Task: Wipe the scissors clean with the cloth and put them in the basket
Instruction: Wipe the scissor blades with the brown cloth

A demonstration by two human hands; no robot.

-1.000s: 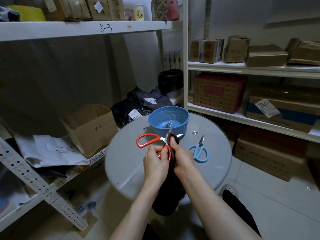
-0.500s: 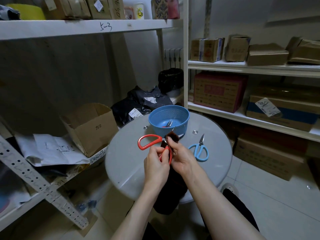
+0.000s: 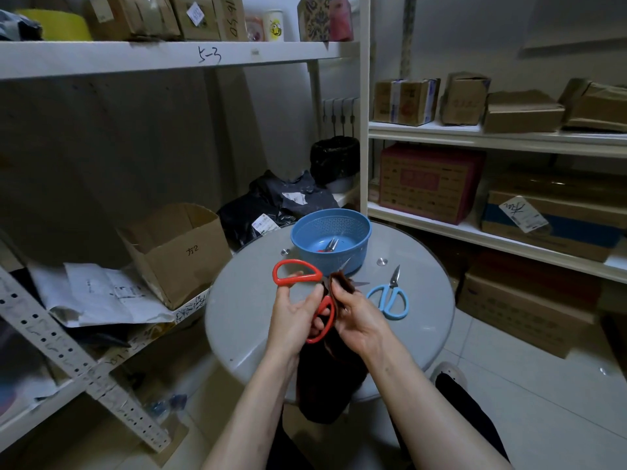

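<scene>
**Red scissors held open in the cloth, above the table**

The left hand [image 3: 291, 317] grips the red scissors [image 3: 297, 262] with its fingers curled round the lower handle. The right hand [image 3: 359, 320] pinches the dark cloth [image 3: 329, 385] around the parted blades, whose tips poke out past it. The rest of the cloth hangs below the table edge. The scissors are held over the round grey table [image 3: 251, 300], just in front of the blue basket [image 3: 339, 262], which has another pair inside. Blue scissors [image 3: 392, 287] lie on the table to the right. A cardboard box [image 3: 183, 252] is marked "方2", and the shelf edge [image 3: 210, 56] reads "5-3"
</scene>
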